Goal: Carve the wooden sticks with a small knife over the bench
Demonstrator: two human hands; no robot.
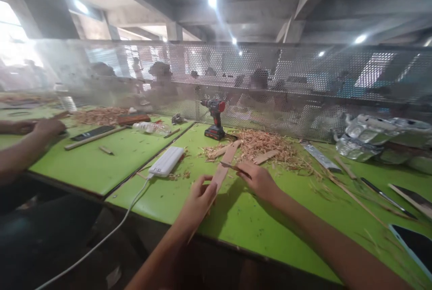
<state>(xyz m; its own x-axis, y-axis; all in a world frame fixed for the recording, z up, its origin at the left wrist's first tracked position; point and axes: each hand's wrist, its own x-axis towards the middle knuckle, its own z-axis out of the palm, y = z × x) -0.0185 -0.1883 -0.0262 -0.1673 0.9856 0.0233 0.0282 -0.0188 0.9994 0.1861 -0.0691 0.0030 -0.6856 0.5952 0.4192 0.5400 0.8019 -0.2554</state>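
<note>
A flat wooden strip (222, 173) slants up and away over the green table, its far end near a pile of shavings (266, 146). My left hand (202, 193) grips the near part of the strip, thumb on top. Closed around the handle of a thin carving knife (231, 165) is my right hand (258, 180). The knife's blade lies across the strip's face, a little beyond my left hand. Another flat wood piece (266, 156) rests at the shavings' front edge.
A power drill (214, 119) stands behind; a white power bank (166, 161) with a cable sits left. On the right are a metal ruler (320, 156), wrapped bundles (381, 135) and a phone (413, 245). Another person's hands (43, 128) work at far left.
</note>
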